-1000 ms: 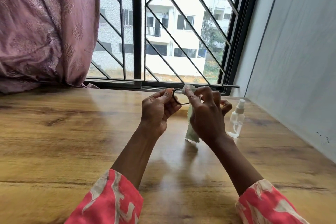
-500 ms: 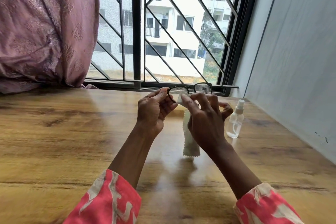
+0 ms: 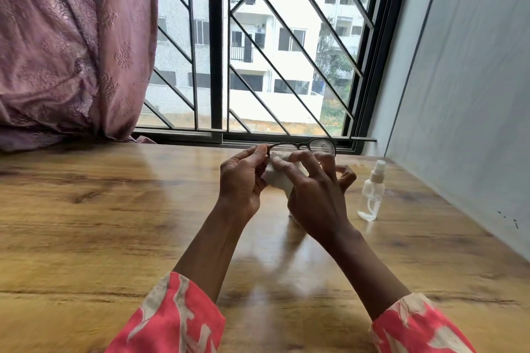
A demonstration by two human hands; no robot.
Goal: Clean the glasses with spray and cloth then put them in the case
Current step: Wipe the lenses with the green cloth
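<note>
Black-framed glasses (image 3: 312,146) are held up above the wooden table (image 3: 100,223), lenses facing the window. My left hand (image 3: 243,180) pinches the frame at its left end. My right hand (image 3: 312,195) holds a pale cleaning cloth (image 3: 279,179) bunched against the left lens, fingers curled round it. Most of the cloth and the left lens are hidden behind my hands. A small clear spray bottle (image 3: 371,192) with a white nozzle stands upright on the table, to the right of my right hand. No case is in view.
A barred window (image 3: 258,51) runs along the table's far edge. A mauve curtain (image 3: 71,46) hangs at the left and spills onto the table. A grey wall (image 3: 464,94) borders the table on the right.
The glasses have come further into view above my hands, right lens now showing. The cloth, which hung down below my right hand, is now gathered up between my hands.
</note>
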